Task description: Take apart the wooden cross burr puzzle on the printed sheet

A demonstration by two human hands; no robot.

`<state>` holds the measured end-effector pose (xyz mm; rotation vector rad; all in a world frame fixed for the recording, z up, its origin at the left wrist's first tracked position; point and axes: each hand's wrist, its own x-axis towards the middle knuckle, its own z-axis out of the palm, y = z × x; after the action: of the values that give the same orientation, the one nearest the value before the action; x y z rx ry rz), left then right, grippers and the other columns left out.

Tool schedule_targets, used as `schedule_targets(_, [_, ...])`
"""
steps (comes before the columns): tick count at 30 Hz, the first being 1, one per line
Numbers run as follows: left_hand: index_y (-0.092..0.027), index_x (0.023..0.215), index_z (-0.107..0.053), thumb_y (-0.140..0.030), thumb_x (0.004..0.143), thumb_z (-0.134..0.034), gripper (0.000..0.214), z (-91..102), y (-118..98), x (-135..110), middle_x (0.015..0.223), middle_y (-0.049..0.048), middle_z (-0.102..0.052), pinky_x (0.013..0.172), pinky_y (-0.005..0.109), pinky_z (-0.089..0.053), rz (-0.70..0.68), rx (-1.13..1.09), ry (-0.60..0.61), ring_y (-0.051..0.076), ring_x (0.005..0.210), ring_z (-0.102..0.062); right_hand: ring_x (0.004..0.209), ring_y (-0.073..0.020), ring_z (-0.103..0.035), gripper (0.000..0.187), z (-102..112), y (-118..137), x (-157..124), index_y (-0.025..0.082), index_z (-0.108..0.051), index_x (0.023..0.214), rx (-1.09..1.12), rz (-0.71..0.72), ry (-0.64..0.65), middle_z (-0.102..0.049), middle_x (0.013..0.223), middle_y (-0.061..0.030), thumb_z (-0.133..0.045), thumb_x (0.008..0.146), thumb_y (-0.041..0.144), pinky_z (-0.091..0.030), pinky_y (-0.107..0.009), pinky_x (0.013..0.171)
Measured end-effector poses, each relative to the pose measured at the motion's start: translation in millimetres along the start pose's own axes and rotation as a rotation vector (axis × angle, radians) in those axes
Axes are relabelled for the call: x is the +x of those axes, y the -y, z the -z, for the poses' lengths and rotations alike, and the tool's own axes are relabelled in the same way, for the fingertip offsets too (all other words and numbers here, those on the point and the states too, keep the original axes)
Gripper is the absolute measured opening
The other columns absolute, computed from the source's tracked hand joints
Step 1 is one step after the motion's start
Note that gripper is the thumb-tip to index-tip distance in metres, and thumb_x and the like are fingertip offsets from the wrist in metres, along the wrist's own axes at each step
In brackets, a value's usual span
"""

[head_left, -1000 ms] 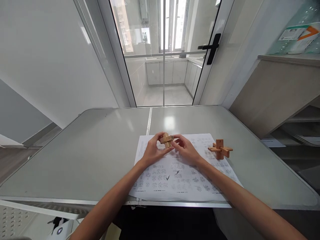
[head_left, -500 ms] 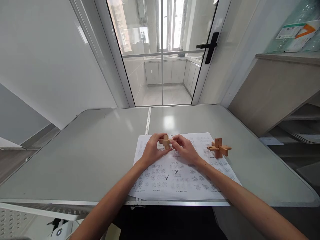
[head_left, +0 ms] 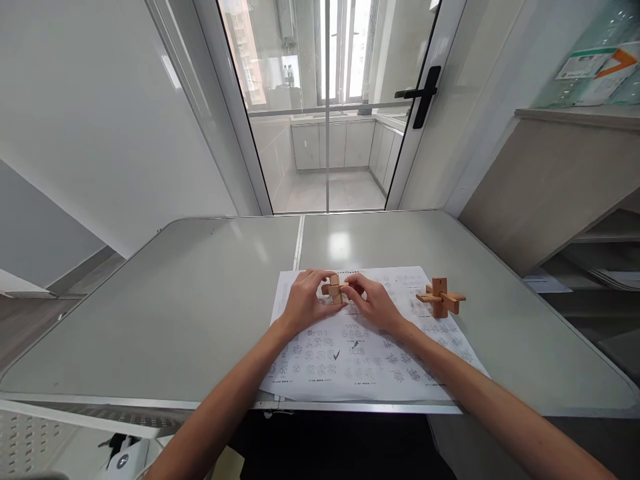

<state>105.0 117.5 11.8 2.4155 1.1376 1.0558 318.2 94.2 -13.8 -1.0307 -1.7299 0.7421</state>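
Wooden cross puzzle [head_left: 335,289] — small, notched — gripped by left hand [head_left: 303,303] and right hand [head_left: 376,305] fingers.

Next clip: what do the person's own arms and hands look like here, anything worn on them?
Both arms are bare from the frame's lower edge to the hands: no sleeves show. The left hand and right hand wear no gloves, and no watch, bracelet or ring can be made out on wrists or fingers. The arms are slim, with no markings visible. Fingernail detail is too small to tell.
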Motion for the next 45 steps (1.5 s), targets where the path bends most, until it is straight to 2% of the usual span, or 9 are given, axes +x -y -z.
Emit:
schedule_targets(7, [-0.023, 0.114, -0.07, -0.043, 0.072, -0.093, 0.052, 4.3, -4, 2, 0.106, 0.0051, -0.076, 0.092, 0.042, -0.051, 0.02, -0.052, 0.052, 0.027, 0.099, -0.068, 0.068, -0.0197, -0.057, 0.028, 0, -2, -3, 0.025, -0.065, 0.104, -0.083, 0.082, 0.0, -0.068, 0.082, -0.0027, -0.053, 0.109, 0.049, -0.045, -0.034, 0.065])
schedule_targets(13, [-0.021, 0.106, -0.072, -0.048, 0.072, -0.091, 0.048, 0.3, -4, 0, 0.1, 0.0055, -0.074, 0.081, 0.037, -0.054, 0.131, -0.179, 0.137, 0.024, 0.093, -0.067, 0.083, -0.0227, -0.064, 0.02, 0, 1, -5, 0.026, -0.066, 0.112, -0.094, 0.17, 0.027, -0.07, 0.097, -0.006, -0.057, 0.108, 0.044, -0.052, -0.037, 0.077])
schedule_targets(20, [-0.019, 0.117, -0.07, -0.047, 0.074, -0.09, 0.056, -1.6, -7, 0, 0.11, 0.0067, -0.075, 0.079, 0.032, -0.055, 0.21, -0.378, 0.168, 0.022, 0.096, -0.068, 0.077, -0.0215, -0.065, 0.021, -5, -3, -5, 0.025, -0.065, 0.109, -0.077, 0.126, -0.018, -0.071, 0.092, -0.0046, -0.061, 0.107, 0.045, -0.054, -0.035, 0.071])
schedule_targets(27, [-0.019, 0.126, -0.069, -0.053, 0.078, -0.088, 0.061, 3.7, -9, 5, 0.114, 0.0074, -0.075, 0.087, 0.034, -0.055, 0.355, -0.505, 0.155, 0.022, 0.096, -0.068, 0.083, -0.0215, -0.067, 0.027, -3, 0, -2, 0.025, -0.06, 0.124, -0.047, 0.065, -0.102, -0.068, 0.099, -0.0053, -0.053, 0.11, 0.047, -0.058, -0.038, 0.08])
schedule_targets(33, [-0.02, 0.128, -0.068, -0.055, 0.079, -0.087, 0.064, 2.6, -5, 6, 0.111, 0.0063, -0.073, 0.082, 0.031, -0.053, 0.426, -0.589, 0.192, 0.019, 0.091, -0.067, 0.085, -0.022, -0.068, 0.028, -5, -5, -2, 0.025, -0.06, 0.126, -0.044, 0.036, -0.072, -0.066, 0.105, -0.0074, -0.054, 0.109, 0.046, -0.061, -0.04, 0.077])
schedule_targets(35, [-0.02, 0.131, -0.067, -0.056, 0.082, -0.085, 0.064, 3.2, -5, 7, 0.108, 0.0059, -0.074, 0.082, 0.031, -0.053, 0.458, -0.615, 0.2, 0.02, 0.09, -0.068, 0.092, -0.0232, -0.069, 0.032, -5, -4, -3, 0.027, -0.059, 0.133, -0.039, 0.05, -0.031, -0.065, 0.116, -0.0096, -0.058, 0.106, 0.045, -0.062, -0.041, 0.081])
schedule_targets(39, [-0.021, 0.136, -0.065, -0.056, 0.092, -0.073, 0.057, 5.5, -9, 6, 0.11, 0.0055, -0.073, 0.083, 0.031, -0.052, 0.436, -0.628, 0.263, 0.021, 0.094, -0.067, 0.112, -0.0264, -0.067, 0.057, -6, -1, -5, 0.034, -0.05, 0.153, -0.045, 0.098, 0.057, -0.052, 0.142, -0.0132, -0.069, 0.1, 0.04, -0.064, -0.045, 0.09])
schedule_targets(43, [-0.022, 0.139, -0.062, -0.059, 0.097, -0.066, 0.056, 4.7, -14, 2, 0.109, 0.0055, -0.07, 0.08, 0.032, -0.05, 0.38, -0.628, 0.383, 0.02, 0.09, -0.064, 0.1, -0.0234, -0.067, 0.039, -7, 1, -5, 0.035, -0.064, 0.143, -0.087, 0.119, 0.045, -0.053, 0.137, -0.0118, -0.064, 0.103, 0.04, -0.064, -0.043, 0.083])
schedule_targets(45, [-0.021, 0.14, -0.06, -0.063, 0.1, -0.06, 0.059, 2.8, -12, 1, 0.104, 0.0054, -0.069, 0.078, 0.031, -0.049, 0.408, -0.662, 0.375, 0.019, 0.086, -0.061, 0.095, -0.0231, -0.068, 0.03, -6, 2, -3, 0.032, -0.07, 0.132, -0.089, 0.108, -0.003, -0.058, 0.133, -0.0117, -0.061, 0.105, 0.042, -0.063, -0.041, 0.078])
